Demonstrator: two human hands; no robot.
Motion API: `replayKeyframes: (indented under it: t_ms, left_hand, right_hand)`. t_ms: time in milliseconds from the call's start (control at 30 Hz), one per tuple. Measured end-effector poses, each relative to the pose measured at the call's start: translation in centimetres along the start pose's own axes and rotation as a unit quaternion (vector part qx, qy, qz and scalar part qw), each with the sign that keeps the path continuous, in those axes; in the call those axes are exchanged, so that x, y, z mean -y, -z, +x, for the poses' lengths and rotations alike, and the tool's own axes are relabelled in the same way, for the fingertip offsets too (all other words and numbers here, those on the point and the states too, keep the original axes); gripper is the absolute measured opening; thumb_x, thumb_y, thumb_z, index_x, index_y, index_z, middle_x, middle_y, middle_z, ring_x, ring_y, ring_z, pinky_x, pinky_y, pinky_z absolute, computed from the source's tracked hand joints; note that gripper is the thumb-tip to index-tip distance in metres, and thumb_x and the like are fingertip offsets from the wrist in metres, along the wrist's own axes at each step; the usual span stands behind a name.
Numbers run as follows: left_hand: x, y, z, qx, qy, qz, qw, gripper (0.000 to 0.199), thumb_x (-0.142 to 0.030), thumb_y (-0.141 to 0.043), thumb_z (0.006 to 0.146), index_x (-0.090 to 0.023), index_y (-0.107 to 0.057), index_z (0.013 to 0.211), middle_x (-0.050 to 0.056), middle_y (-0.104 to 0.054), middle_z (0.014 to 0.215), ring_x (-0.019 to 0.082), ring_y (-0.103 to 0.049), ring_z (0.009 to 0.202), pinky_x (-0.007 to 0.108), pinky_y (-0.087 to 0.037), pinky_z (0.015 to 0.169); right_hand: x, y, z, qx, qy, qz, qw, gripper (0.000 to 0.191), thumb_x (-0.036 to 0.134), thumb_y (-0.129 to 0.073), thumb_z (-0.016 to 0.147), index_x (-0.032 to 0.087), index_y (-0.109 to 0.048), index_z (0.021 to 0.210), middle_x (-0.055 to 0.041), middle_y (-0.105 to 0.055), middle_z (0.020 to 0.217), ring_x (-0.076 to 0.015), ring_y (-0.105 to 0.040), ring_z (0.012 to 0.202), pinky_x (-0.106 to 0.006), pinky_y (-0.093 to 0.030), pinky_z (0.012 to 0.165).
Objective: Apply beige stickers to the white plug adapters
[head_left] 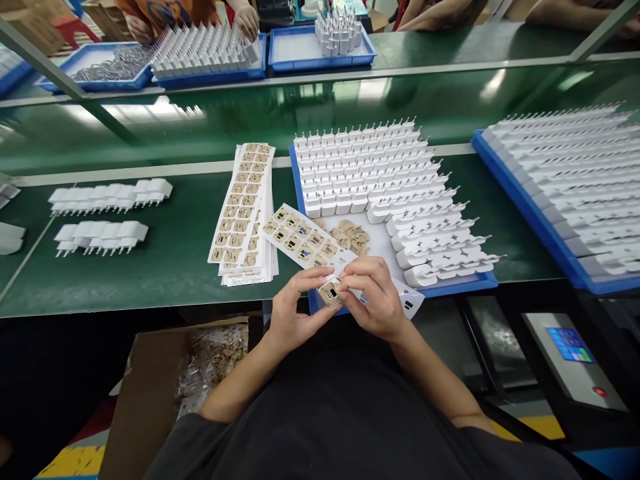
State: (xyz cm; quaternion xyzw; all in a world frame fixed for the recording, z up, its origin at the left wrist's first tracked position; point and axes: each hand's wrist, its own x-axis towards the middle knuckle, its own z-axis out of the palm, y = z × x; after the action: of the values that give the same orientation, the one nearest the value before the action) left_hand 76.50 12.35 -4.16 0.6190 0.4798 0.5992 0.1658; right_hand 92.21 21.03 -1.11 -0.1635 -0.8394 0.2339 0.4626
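Note:
Between my two hands is a small white charger (330, 293) with a tan sticker on its face. My left hand (300, 310) grips it from the left, thumb below and fingers above. My right hand (373, 293) pinches at the sticker's right edge. Under and behind the hands lies a sheet of tan stickers (300, 237), slanting over the near left corner of a blue tray (465, 285). Rows of white chargers (360, 167) with pins fill much of that tray. Beside the sheet is a loose pile of tan pieces (350, 237).
Stacked sticker sheets (243, 207) lie left of the tray. Two rows of chargers (110, 197) stand farther left. Another full blue tray (560, 247) is at the right. A cardboard box (150, 387) sits below the table edge. Across the line, a person's hand (246, 21) touches white parts.

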Motion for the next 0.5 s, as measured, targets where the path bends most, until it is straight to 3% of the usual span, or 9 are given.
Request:
replayKeyframes:
  t_ms: [300, 400, 500]
  left_hand:
    - [-0.1, 0.2, 0.6, -0.006, -0.049, 0.034, 0.998, 0.047, -0.01, -0.078, 0.078, -0.021, -0.055, 0.118, 0.014, -0.068, 0.119, 0.026, -0.068, 0.113, 0.047, -0.058, 0.094]
    - [-0.3, 0.2, 0.9, -0.003, -0.086, 0.071, 0.994, 0.048, -0.009, -0.077, 0.078, -0.023, -0.055, 0.119, 0.013, -0.069, 0.118, 0.026, -0.068, 0.113, 0.047, -0.059, 0.093]
    - [-0.4, 0.3, 1.0, -0.012, -0.136, 0.103, 0.985, 0.048, -0.008, -0.077, 0.078, -0.022, -0.054, 0.119, 0.012, -0.069, 0.118, 0.027, -0.066, 0.117, 0.049, -0.058, 0.095]
  right_hand:
    - [0.9, -0.4, 0.2, 0.006, -0.156, 0.14, 0.978, 0.016, 0.019, -0.065, 0.089, 0.025, -0.06, 0.103, -0.0067, -0.065, 0.107, -0.0215, -0.064, 0.103, -0.039, -0.055, 0.088]
    - [1.1, -0.5, 0.3, -0.004, -0.164, 0.141, 0.976, 0.014, 0.017, -0.066, 0.087, 0.024, -0.063, 0.098, -0.0062, -0.066, 0.104, -0.021, -0.065, 0.1, -0.039, -0.056, 0.088]
    - [1.2, -0.4, 0.1, -0.015, -0.127, 0.136, 0.982, 0.02, 0.013, -0.067, 0.085, 0.025, -0.063, 0.1, -0.006, -0.069, 0.105, -0.0212, -0.067, 0.1, -0.04, -0.058, 0.088]
